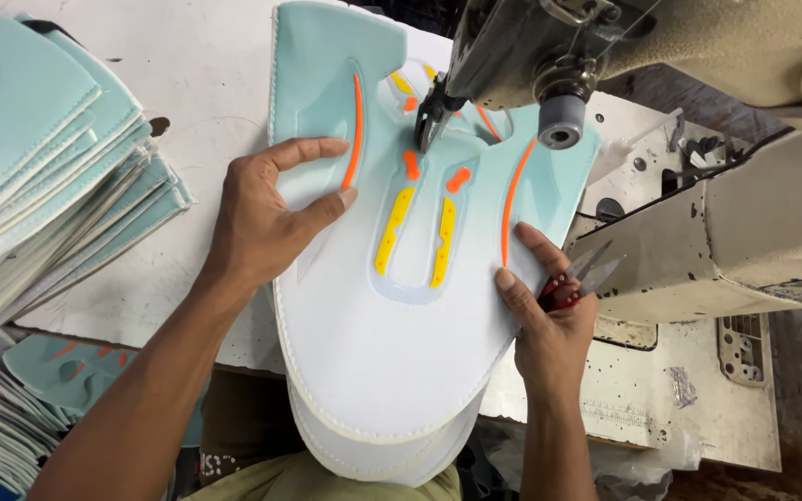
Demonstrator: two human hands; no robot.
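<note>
Head view: the left hand (262, 218) lies flat, fingers spread, on a pale mint-and-white padded fabric panel with orange and yellow strips (392, 315) under the beige sewing machine (698, 186); the right hand (549, 320) presses the panel's edge while clasping red-handled thread snips (575, 283).

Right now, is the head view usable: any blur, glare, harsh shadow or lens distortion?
Head view: lighting even and soft, no harsh shadows; both hands, left and right, and the shoe panel are sharp; the panel's white lower part is bright but not blown out; the sewing machine close above looks slightly soft; edges bow a little, wide-angle.
</note>
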